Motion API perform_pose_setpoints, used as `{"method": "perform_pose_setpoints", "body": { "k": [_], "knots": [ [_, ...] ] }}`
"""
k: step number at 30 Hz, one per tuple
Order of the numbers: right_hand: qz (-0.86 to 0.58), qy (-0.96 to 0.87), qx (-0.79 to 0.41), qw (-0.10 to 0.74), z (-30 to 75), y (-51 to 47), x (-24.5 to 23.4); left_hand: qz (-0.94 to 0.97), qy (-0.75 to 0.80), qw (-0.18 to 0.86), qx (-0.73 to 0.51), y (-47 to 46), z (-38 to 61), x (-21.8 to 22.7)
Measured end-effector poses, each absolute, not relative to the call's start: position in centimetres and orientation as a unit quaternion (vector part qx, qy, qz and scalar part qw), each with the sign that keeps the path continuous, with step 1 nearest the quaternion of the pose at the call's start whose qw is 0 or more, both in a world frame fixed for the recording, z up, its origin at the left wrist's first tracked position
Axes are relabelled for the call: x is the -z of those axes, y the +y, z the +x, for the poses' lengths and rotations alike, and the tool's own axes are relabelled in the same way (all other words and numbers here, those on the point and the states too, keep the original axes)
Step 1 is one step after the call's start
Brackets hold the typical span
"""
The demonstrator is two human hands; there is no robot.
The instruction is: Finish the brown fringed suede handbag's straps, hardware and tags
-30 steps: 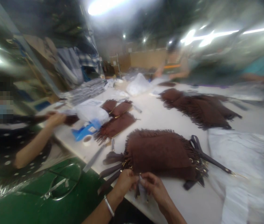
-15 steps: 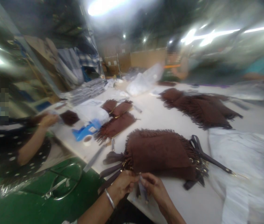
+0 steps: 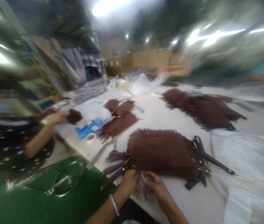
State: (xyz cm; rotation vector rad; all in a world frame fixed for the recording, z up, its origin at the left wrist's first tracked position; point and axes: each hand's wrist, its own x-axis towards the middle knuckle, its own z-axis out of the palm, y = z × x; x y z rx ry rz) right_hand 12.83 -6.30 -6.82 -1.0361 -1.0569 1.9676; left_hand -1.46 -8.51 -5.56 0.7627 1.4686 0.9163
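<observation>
At the table's near edge my two hands meet in front of a stack of brown fringed bags. My right hand is closed on a narrow greyish strip, perhaps plastic-wrapped, which hangs down between the hands. Fingers bent, my left hand is closed at the strip's top end; what it pinches is hidden behind the fingers. Dark straps with gold-coloured metal fittings stick out left of the stack, just beyond my left hand. Another dark strap lies to the right of the stack.
Smaller brown fringed pieces, a blue packet and a tape roll lie left. More fringed bags are farther back; white sheets cover the right. A co-worker's hand holds a dark piece at left.
The view has shifted slightly, so things sit a little farther right. My hands stay together at the strip. The left co-worker's hands have moved toward the dark piece.
</observation>
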Motion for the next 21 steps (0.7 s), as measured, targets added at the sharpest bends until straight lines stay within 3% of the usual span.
{"method": "perform_pose_setpoints", "body": {
  "k": [12, 21],
  "knots": [
    [-0.465, -0.402, -0.685, 0.392, 13.8, -9.4, 8.0, 0.331, 0.629, 0.572, -0.410, -9.4, -1.1, 4.6],
    [-0.450, -0.389, -0.718, 0.361, 14.8, -11.8, 8.5, 0.324, 0.584, 0.606, -0.432, -9.8, -1.1, 3.9]
  ]
}}
